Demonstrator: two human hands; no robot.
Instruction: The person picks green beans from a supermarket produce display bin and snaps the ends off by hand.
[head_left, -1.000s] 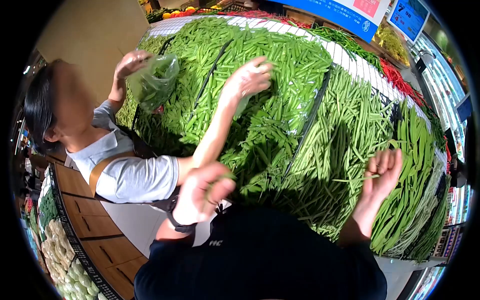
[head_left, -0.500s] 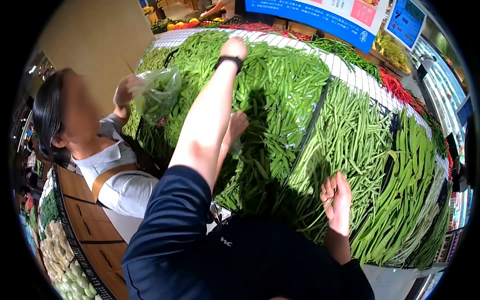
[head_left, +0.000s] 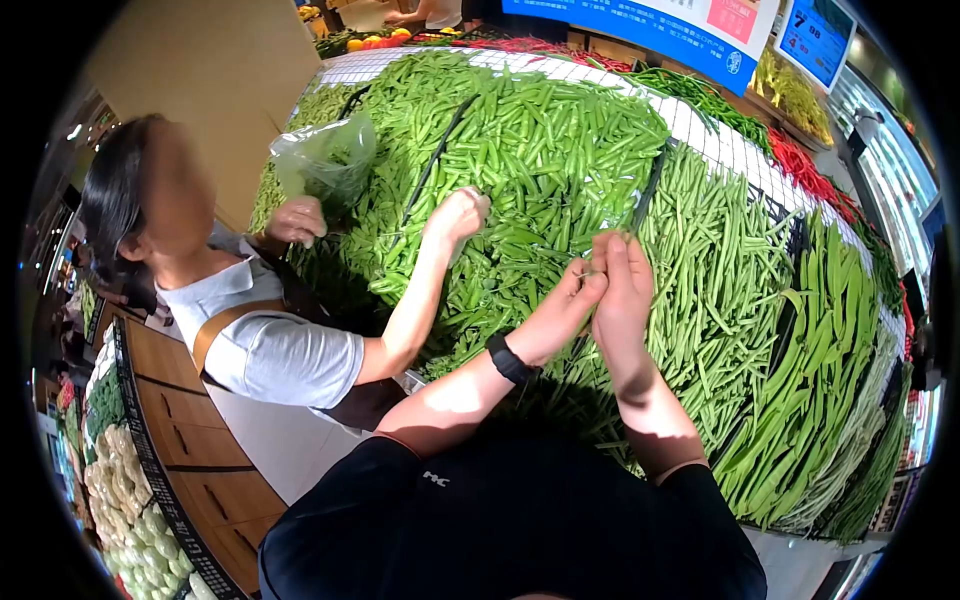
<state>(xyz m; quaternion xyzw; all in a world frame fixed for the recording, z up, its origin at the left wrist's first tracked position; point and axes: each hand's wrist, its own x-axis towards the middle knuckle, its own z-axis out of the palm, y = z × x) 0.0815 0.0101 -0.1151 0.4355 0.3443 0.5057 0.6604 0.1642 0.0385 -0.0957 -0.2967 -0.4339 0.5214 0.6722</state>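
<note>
My left hand [head_left: 562, 310], with a black watch [head_left: 510, 360] at its wrist, meets my right hand [head_left: 622, 290] over the line between the pea pods and the long green beans. Fingers of both hands are pinched together around something small and thin, too small to name. Pea pods [head_left: 560, 130] lie heaped beyond them. Long green beans [head_left: 710, 270] lie to the right of my right hand, behind a black divider [head_left: 652, 185].
At the left a person in a grey shirt [head_left: 290, 350] reaches over the pods, near a clear plastic bag [head_left: 325, 155]. Flat green beans [head_left: 825, 330] lie at the right. Red chilies [head_left: 800, 165] and a price sign [head_left: 815, 40] stand behind. Wooden drawers [head_left: 205, 440] stand at lower left.
My left hand has come back from the far pods, and my right hand has moved up and left to meet it. The other person's near hand has moved up and their far hand down, off the bag.
</note>
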